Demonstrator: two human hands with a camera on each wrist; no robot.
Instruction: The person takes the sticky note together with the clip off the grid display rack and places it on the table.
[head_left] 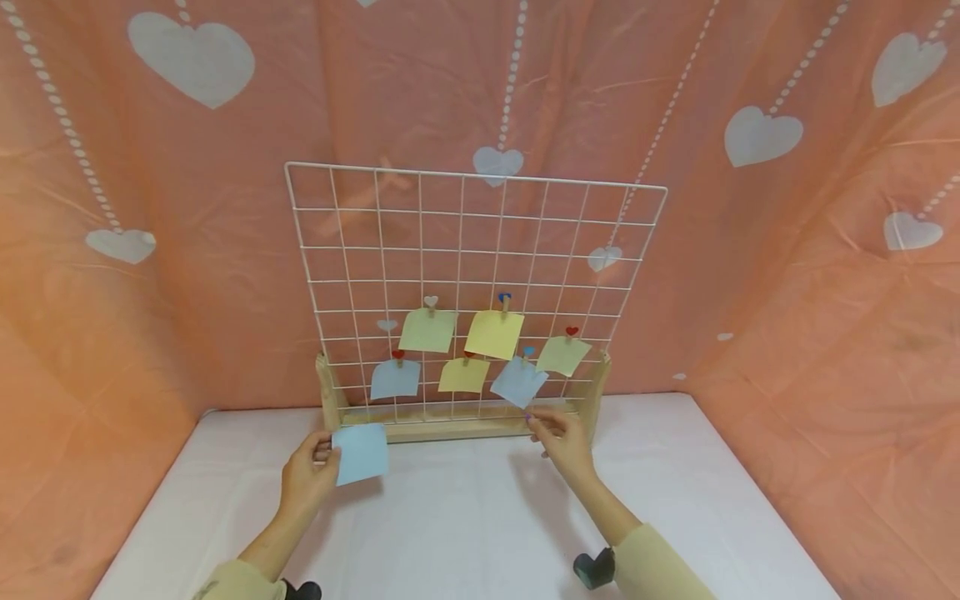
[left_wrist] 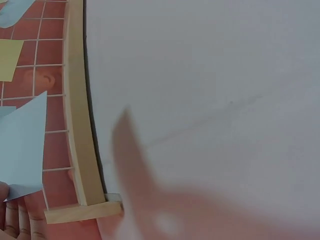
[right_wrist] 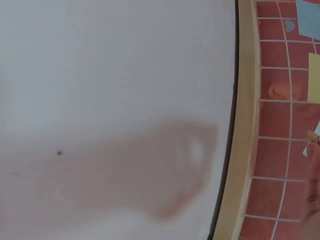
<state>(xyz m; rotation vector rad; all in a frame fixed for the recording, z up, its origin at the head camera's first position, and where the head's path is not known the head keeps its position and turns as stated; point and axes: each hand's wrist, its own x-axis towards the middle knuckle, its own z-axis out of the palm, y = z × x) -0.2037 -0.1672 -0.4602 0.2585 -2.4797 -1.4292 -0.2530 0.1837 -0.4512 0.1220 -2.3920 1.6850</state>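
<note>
My left hand (head_left: 307, 477) holds a light blue paper note (head_left: 362, 455) by its left edge, in front of the rack's lower left. In the left wrist view the same note (left_wrist: 25, 150) shows between thumb and fingers. With thumb and fingertips my right hand (head_left: 566, 448) pinches a small wooden clothespin (right_wrist: 313, 136), just below a blue note (head_left: 517, 385) on the rack. A purple bit of that peg shows in the head view. Behind both hands stands a white wire grid (head_left: 465, 174) in a wooden base (head_left: 450, 431).
Clipped to the grid with heart-topped pegs are several notes, among them a green note (head_left: 426, 332), a yellow note (head_left: 493, 336) and another blue note (head_left: 395, 381). The rack stands on a white tabletop (head_left: 465, 533). An orange heart-printed curtain (head_left: 247, 275) surrounds the table.
</note>
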